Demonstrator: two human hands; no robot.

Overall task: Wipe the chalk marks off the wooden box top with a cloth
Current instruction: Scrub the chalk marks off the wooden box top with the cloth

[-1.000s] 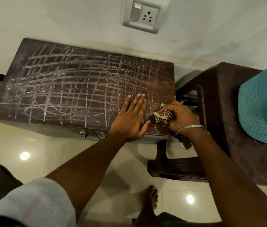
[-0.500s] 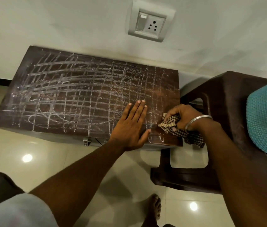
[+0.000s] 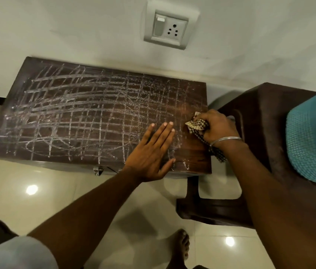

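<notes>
While a small patch at the near right corner of the wooden box top (image 3: pixel 95 117) looks mostly bare in the head view, chalk marks (image 3: pixel 71 113) cross nearly all the rest; task judged barely begun. Cloth (image 3: pixel 197 126): checked, bunched, at the top's right edge, tail hanging off. Right hand (image 3: pixel 219 127): fingers curled round the cloth, pressing it down. Left hand (image 3: pixel 153 154): flat on the top just beside, fingers straight, close together, bracing.
</notes>
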